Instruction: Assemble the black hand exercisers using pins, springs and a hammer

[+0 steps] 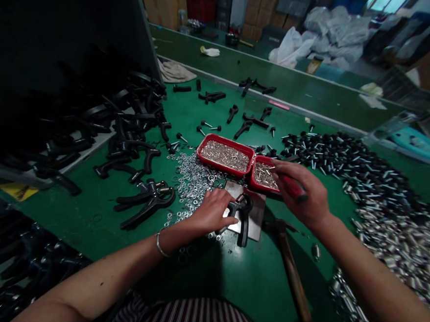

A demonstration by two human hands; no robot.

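My left hand is closed on a black plastic spring clamp, holding it down on a small metal plate. The clamp's two handles point toward me. My right hand grips a tool with a red and black handle; its working end is hidden. The fingertips of that hand reach over the smaller red tray, which holds small metal pins. Adjoining it on the left is a larger red tray full of tiny metal parts.
A hammer lies right of the plate. Loose metal rings spread left of the trays. Black clamps pile up at the left. Black-headed screws and metal springs heap at the right.
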